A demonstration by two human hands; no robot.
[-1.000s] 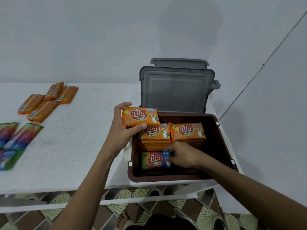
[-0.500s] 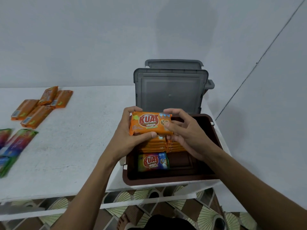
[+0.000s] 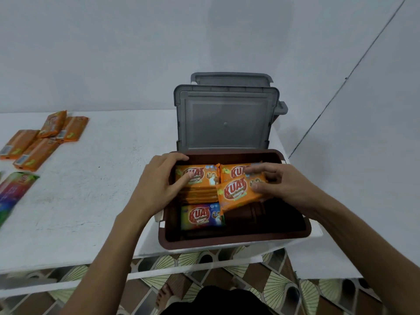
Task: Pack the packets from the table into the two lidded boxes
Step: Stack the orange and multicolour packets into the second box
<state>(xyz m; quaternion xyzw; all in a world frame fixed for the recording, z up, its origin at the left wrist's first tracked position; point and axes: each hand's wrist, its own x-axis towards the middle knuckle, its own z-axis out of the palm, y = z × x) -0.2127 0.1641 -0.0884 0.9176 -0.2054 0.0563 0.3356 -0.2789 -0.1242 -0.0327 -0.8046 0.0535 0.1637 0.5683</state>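
Observation:
A brown box [image 3: 231,243] sits at the table's right front, its grey lid [image 3: 225,119] standing open behind it. Inside are two stacks of orange packets [image 3: 200,178] along the far side and one multicoloured packet [image 3: 201,215] at the front left. My right hand [image 3: 279,187] grips a tilted orange packet [image 3: 236,193] over the right stack. My left hand [image 3: 159,180] holds the top packet of the left stack, thumb on its face and fingers over the box's far left rim. A second grey lid [image 3: 231,79] shows behind the first; its box is hidden.
Several orange packets [image 3: 43,137] lie at the table's far left, with multicoloured packets [image 3: 13,194] nearer the left edge. The white table [image 3: 91,189] ends just under the box's front. A grey wall stands behind and a patterned tiled floor lies below.
Both hands came down into the box. The packet held in both hands above the box now tilts in my right hand over the right stack, and my left hand moved onto the left stack.

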